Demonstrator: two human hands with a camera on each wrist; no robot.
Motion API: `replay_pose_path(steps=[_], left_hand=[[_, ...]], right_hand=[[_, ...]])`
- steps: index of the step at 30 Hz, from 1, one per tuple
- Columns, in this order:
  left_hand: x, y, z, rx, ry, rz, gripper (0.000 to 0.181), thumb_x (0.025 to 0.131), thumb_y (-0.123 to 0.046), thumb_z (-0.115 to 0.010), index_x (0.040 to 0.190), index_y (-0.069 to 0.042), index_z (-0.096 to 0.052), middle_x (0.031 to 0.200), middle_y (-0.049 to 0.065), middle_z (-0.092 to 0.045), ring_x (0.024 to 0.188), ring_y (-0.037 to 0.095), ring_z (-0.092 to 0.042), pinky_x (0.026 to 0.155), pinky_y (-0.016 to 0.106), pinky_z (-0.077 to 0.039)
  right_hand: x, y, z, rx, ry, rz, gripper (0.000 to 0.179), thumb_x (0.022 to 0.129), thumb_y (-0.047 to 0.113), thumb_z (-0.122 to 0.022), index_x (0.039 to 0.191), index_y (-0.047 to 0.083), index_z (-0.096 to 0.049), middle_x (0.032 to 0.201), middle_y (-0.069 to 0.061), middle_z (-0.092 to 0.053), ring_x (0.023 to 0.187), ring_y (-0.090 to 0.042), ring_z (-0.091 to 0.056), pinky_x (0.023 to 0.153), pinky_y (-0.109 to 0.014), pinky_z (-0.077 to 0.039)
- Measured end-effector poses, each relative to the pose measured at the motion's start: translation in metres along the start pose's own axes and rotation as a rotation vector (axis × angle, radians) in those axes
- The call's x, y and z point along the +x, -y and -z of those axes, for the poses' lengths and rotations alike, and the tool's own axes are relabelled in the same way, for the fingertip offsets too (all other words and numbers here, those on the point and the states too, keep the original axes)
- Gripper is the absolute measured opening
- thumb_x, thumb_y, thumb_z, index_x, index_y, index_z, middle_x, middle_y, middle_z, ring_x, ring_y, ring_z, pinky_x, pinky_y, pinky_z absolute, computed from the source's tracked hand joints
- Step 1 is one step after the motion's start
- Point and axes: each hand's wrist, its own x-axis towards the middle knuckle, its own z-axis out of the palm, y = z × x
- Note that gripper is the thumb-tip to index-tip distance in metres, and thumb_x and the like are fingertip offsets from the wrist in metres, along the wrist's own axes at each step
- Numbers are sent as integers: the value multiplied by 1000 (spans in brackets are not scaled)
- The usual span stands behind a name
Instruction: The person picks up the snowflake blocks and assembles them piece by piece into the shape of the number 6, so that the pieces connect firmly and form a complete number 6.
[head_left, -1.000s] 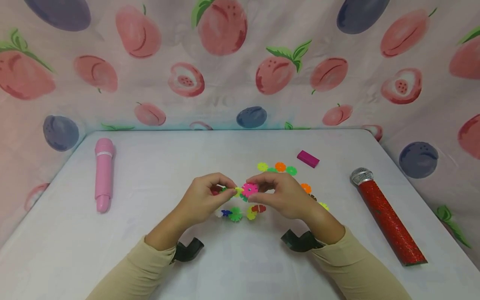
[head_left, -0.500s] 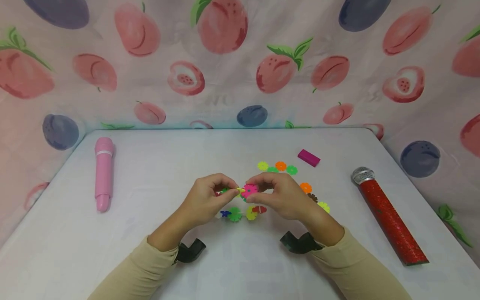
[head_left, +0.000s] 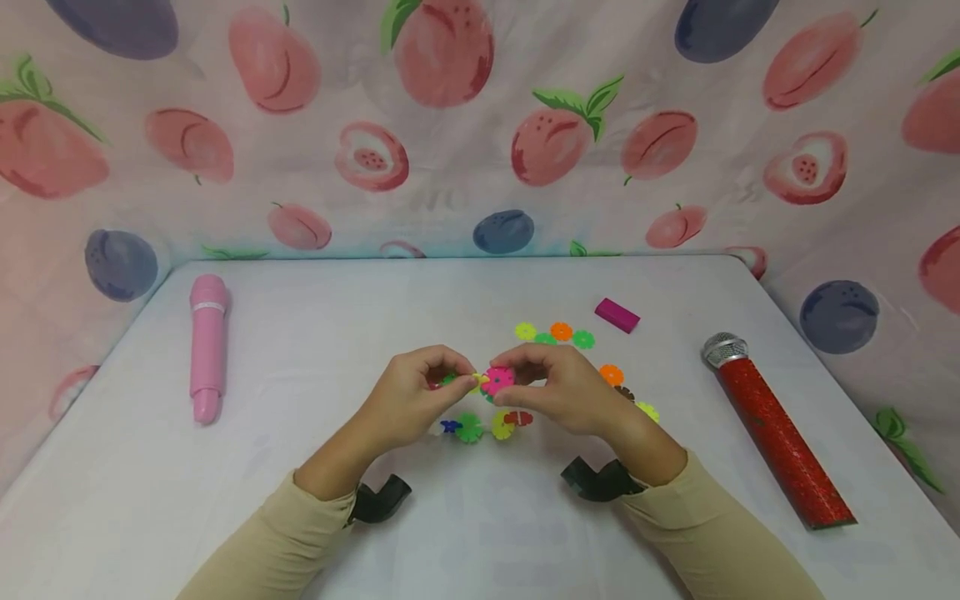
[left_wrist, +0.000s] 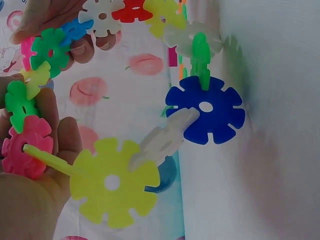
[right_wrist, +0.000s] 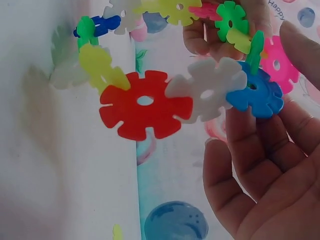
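Note:
Several slotted plastic flower discs, joined in a looped chain, hang between my hands. In the head view my left hand [head_left: 408, 396] pinches a small yellow disc [head_left: 477, 382], and my right hand [head_left: 566, 390] holds the bright pink disc [head_left: 497, 380] by its right side. Yellow and pink meet edge to edge there. From the right wrist a red disc [right_wrist: 145, 120], a white disc [right_wrist: 207, 90] and a light-blue disc [right_wrist: 256, 95] show along the chain. A large yellow disc [left_wrist: 112, 185] and a dark-blue disc [left_wrist: 220, 120] fill the left wrist view. Fingertips partly hide the joined pieces.
Loose discs, among them an orange disc [head_left: 561, 332] and a brown disc [head_left: 624, 393], lie beyond and beside my right hand. A magenta block [head_left: 617, 316] sits farther back. A pink toy microphone [head_left: 207, 350] lies left, a red glittery microphone [head_left: 776, 429] right, on the white table [head_left: 337, 308].
Both hands stay nearly in place. The pink disc has shifted very slightly left toward the yellow one; the chain below hangs as before.

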Motion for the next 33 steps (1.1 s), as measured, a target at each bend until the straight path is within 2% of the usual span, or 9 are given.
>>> replay_pose_path(steps=[6, 13, 18, 26, 33], left_hand=[[0, -1, 4, -8, 5, 16, 6, 93, -8, -72, 97, -4, -71, 88, -1, -68, 80, 18, -59, 70, 28, -50], [0, 0, 7, -18, 17, 57, 7, 94, -11, -71, 99, -6, -71, 92, -1, -69, 87, 17, -64, 77, 34, -53], [1, 1, 8, -6, 19, 68, 7, 94, -13, -71, 99, -7, -71, 92, -2, -70, 86, 18, -62, 78, 36, -52], [1, 0, 10, -11, 18, 64, 7, 94, -12, -71, 100, -7, -71, 93, -2, -69, 87, 18, -62, 81, 37, -53], [1, 1, 10, -5, 28, 79, 8, 95, -13, -70, 100, -8, -71, 93, -3, -69, 90, 18, -62, 84, 38, -53]], right_hand=[[1, 2, 1, 24, 19, -7, 35, 87, 12, -79, 118, -2, -68, 99, -3, -69, 89, -20, -64, 85, -45, -54], [-3, 1, 14, -11, -5, -4, 42, 86, 9, -79, 124, 0, -66, 106, -7, -67, 96, -21, -65, 87, -32, -55], [-10, -4, 27, -37, -30, -14, 40, 87, 8, -79, 123, 0, -66, 110, -10, -68, 99, -21, -65, 89, -29, -54], [-31, -15, 44, -101, -62, -127, 37, 89, 12, -77, 122, 1, -66, 116, -14, -67, 105, -31, -65, 89, -28, -53], [-57, -30, 59, -218, -52, -305, 43, 90, 16, -76, 128, 3, -63, 119, -14, -65, 107, -32, -64, 86, -37, -56]])
